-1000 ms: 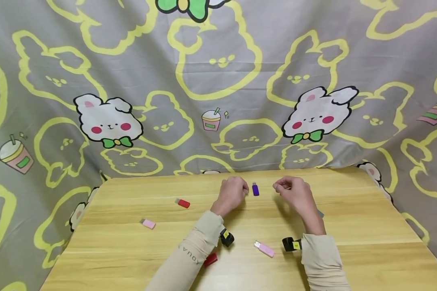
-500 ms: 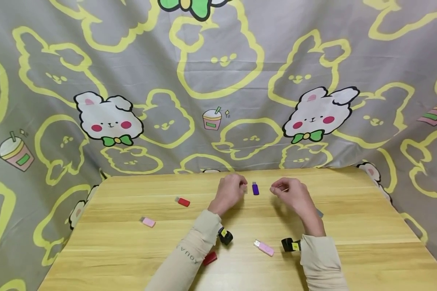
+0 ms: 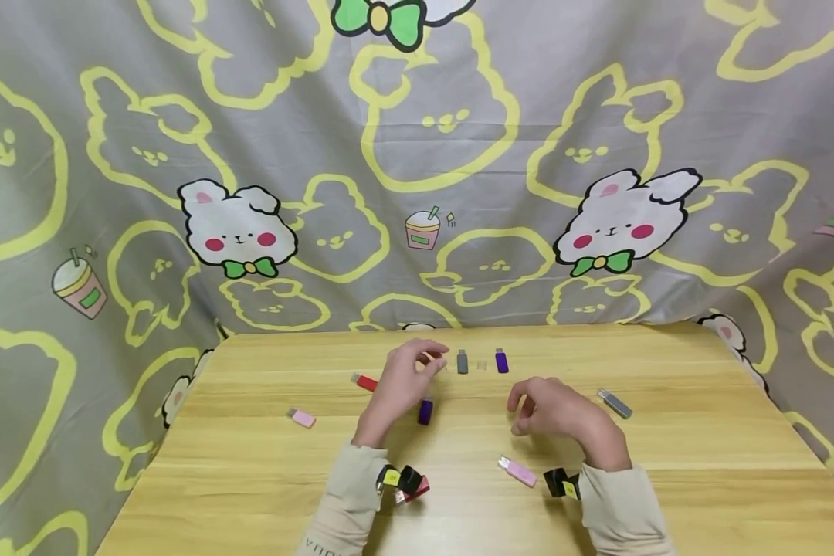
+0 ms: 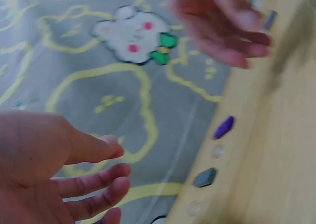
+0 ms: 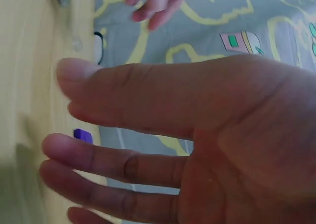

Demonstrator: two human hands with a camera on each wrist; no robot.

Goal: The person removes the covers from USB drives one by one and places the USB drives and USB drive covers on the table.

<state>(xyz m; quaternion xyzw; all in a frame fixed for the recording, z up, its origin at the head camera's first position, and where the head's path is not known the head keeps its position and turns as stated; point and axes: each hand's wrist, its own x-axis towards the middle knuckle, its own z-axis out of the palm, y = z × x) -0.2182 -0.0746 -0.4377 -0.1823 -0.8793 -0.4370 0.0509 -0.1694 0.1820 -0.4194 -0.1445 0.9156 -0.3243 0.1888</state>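
My left hand (image 3: 405,378) hovers near the back of the table, fingers loosely bent and holding nothing. Just right of its fingertips lies a grey USB stick (image 3: 462,362), then a small clear piece (image 3: 482,365) and a purple USB stick (image 3: 502,361) in a row. Another purple USB stick (image 3: 425,411) lies beside the left wrist. My right hand (image 3: 556,408) is over the table closer to me, fingers parted with nothing between them. In the left wrist view, a second clear piece (image 4: 195,208) follows the grey stick (image 4: 205,178).
A red USB stick (image 3: 366,382) is partly behind the left hand, and a pink one (image 3: 302,418) lies farther left. Another pink stick (image 3: 517,471) and a red one (image 3: 412,490) are near the front. A grey stick (image 3: 616,404) lies right. A patterned curtain (image 3: 459,170) borders the table.
My left hand has drawn left, uncovering the grey stick, the clear piece and the second purple stick. My right hand has come back towards me and its pinched fingers have parted.
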